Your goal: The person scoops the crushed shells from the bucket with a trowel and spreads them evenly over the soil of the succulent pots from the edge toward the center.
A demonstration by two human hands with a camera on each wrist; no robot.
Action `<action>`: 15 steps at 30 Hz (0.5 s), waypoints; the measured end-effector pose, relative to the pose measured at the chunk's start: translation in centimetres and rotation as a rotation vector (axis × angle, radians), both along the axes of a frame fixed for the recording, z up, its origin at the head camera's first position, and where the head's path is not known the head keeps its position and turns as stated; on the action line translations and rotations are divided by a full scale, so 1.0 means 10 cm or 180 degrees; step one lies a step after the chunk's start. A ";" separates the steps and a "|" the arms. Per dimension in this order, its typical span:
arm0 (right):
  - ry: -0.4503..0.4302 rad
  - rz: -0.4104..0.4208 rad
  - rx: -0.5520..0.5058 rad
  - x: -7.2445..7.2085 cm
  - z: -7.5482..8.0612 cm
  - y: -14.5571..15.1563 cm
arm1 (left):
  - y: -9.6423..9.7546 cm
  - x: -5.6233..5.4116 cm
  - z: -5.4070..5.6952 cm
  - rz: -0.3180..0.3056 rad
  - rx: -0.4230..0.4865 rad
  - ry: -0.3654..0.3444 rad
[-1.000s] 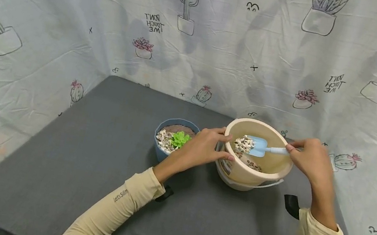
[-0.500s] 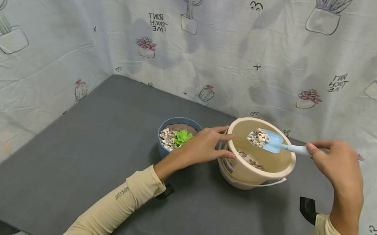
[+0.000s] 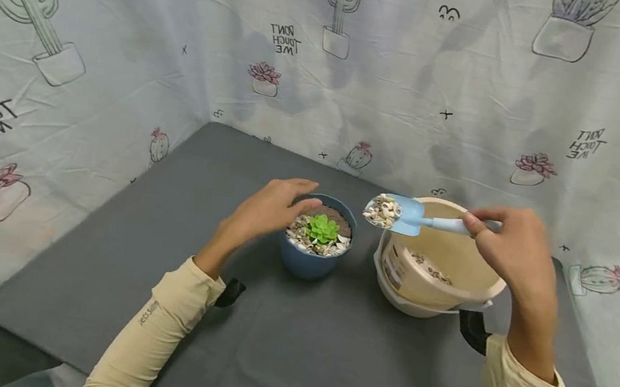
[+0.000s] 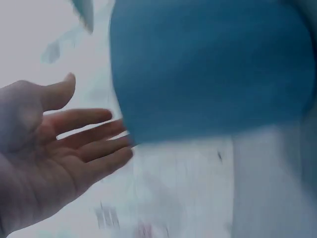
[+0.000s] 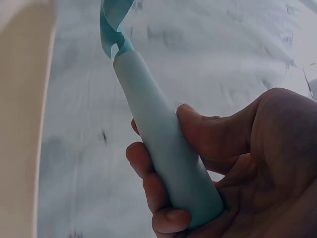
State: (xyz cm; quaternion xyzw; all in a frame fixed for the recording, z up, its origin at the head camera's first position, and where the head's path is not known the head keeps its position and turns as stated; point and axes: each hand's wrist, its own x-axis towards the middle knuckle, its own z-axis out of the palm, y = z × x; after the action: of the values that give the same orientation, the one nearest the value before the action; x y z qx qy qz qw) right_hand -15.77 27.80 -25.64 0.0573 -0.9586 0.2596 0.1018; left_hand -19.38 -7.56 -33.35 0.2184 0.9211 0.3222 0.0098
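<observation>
Right hand gripped a small light-blue plastic shovel by its pale handle, fingers wrapped round one side, thumb along the other; looked a firm hold, presumably so the loaded blade wouldn't twist. A heap of mixed white and brown pebbles sat on the blade, which looked near level, likely to stop spills. Shovel was in the air, blade tip over the gap between a round beige plastic bucket and a round dark-blue pot.

Left hand held nothing: fingers extended, thumb apart, grip wide, at the pot's left side. Contact couldn't be told; maybe placed there to steady the pot.

Pot stood upright toward the far edge of the grey cloth-covered surface, a bright green rosette succulent inside, with a pebble layer in front and brown soil showing behind. Bucket stood near the surface's far right corner, probably to suit the right hand; loose pebbles lay inside.
</observation>
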 end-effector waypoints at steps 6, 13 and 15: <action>-0.0159 0.0361 -0.0082 -0.17 -0.04 -0.42 | -0.32 -0.07 -0.10 -0.0244 -0.0329 -0.0536; -0.0281 0.0744 0.0026 -0.38 -0.13 -0.98 | -0.35 -0.09 -0.15 -0.0322 -0.0506 -0.0644; -0.0215 0.0840 0.0168 -0.42 -0.14 -1.11 | -0.35 -0.09 -0.15 -0.0290 -0.0504 -0.0616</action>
State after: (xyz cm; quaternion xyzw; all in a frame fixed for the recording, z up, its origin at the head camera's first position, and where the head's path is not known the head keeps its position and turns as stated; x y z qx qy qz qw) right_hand -19.98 16.66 -27.03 0.1768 -0.9521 0.2472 0.0328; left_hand -20.28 -11.05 -34.81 0.2264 0.9275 0.2673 0.1304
